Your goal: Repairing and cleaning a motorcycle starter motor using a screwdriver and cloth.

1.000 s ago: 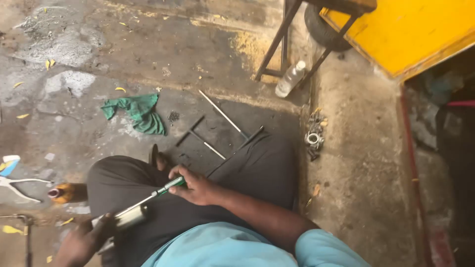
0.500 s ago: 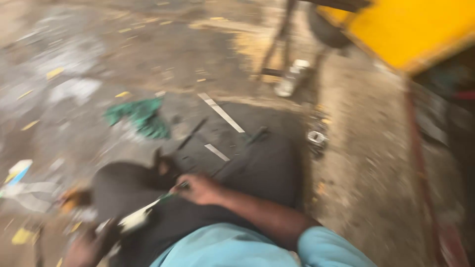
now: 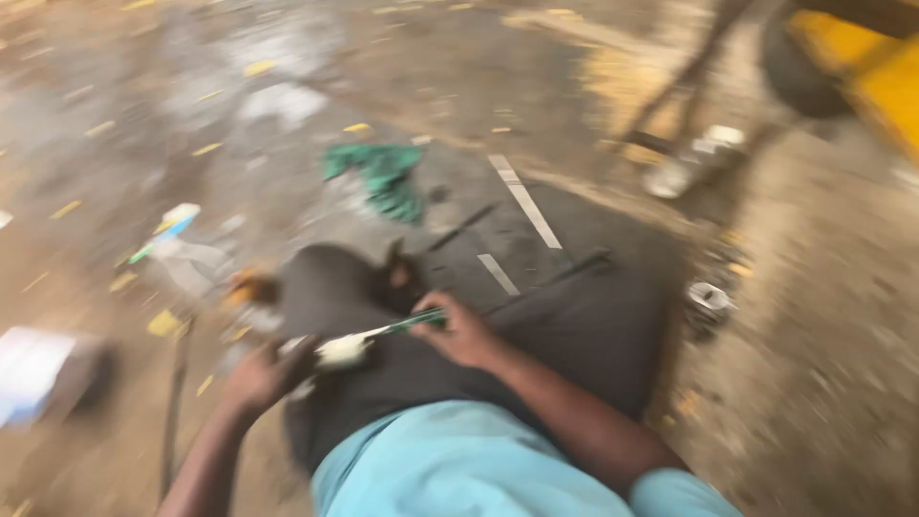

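Observation:
The picture is blurred by head motion. My right hand (image 3: pixel 461 330) is closed around the green handle of a thin screwdriver-like tool (image 3: pixel 407 324) over my dark-trousered lap. The tool's shaft points left into a small pale part (image 3: pixel 340 351). My left hand (image 3: pixel 263 376) grips that pale part from the left side. Both hands sit just above my thighs, close together.
A green rag (image 3: pixel 383 177) lies on the dirty concrete floor ahead. Metal rods (image 3: pixel 522 199) rest on a dark mat (image 3: pixel 574 239). A small round metal part (image 3: pixel 708 299) sits at the right. A plastic bottle (image 3: pixel 694 163) lies by a yellow object (image 3: pixel 876 72). Pale scraps (image 3: pixel 33 369) lie left.
The view has swung left and blurred, so the floor scene has shifted right. Both hands keep their hold on the tool and the pale part over my lap.

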